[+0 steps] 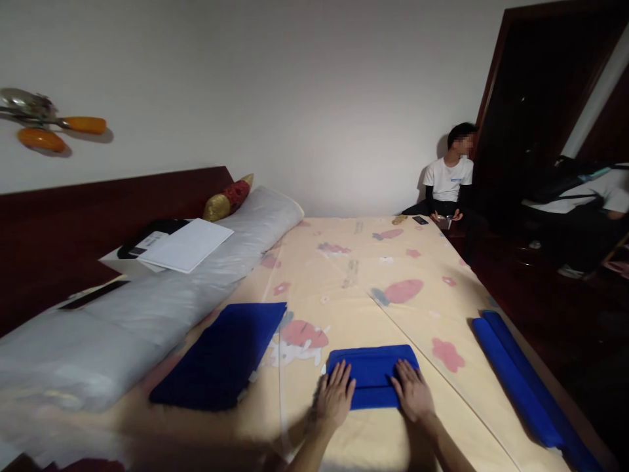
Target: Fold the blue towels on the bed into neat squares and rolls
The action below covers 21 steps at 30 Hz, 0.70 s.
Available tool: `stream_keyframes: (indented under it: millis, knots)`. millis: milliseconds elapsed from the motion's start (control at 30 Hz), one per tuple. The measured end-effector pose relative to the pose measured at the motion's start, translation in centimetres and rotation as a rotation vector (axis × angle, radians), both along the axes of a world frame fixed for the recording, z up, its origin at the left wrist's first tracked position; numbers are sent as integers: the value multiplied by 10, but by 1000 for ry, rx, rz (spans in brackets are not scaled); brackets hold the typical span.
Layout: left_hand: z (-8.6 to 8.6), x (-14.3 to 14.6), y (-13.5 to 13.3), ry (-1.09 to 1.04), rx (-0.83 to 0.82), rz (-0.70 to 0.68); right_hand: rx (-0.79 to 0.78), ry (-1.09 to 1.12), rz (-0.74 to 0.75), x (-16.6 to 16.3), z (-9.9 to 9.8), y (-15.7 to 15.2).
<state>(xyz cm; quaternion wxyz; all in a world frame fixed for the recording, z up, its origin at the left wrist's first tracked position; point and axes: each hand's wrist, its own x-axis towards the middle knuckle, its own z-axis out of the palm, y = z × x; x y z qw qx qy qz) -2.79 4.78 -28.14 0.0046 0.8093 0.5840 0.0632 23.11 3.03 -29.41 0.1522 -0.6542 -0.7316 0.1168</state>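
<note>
A small folded blue cloth (pixel 372 370) lies on the patterned cream bedsheet (pixel 363 288) right in front of me. My left hand (pixel 336 395) rests flat on its left edge with the fingers stretched out. My right hand (pixel 411 391) lies flat on its right edge, fingers also extended. Neither hand grips the cloth. A larger folded blue cloth (pixel 223 354) lies to the left on the sheet. Two long rolled blue cloths (pixel 523 380) lie along the bed's right edge.
A long grey bolster (pixel 147 308) runs along the dark wooden headboard (pixel 59 229) at left, with white papers (pixel 185 244) and a red-gold cushion (pixel 228 196) on it. A person in a white shirt (pixel 449 180) sits at the bed's far corner near a dark doorway (pixel 531 98).
</note>
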Motion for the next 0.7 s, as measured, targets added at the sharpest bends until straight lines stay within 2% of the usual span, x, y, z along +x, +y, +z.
stream_keyframes:
  millis: [100, 233, 300, 367, 467, 533, 600, 700]
  knots:
    - [8, -27, 1, 29, 35, 65, 30, -51, -73, 33, -12, 0]
    - [14, -25, -6, 41, 162, 16, 99, -122, -108, 34, -8, -3]
    - [15, -16, -14, 17, 214, -77, 182, -112, -58, 24, 2, -10]
    - [13, -13, -25, -1, 221, -221, 268, -78, 72, 17, 10, -21]
    - [5, -21, -43, 22, 186, -378, 328, -76, 268, 20, 7, -43]
    - [-2, -32, -51, 54, 155, -375, 345, -111, 305, 27, -4, -56]
    - [-7, -42, -55, 63, 123, -352, 362, -130, 280, 33, -14, -63]
    - [-11, -44, -51, 46, 83, -326, 371, -99, 222, 29, -16, -62]
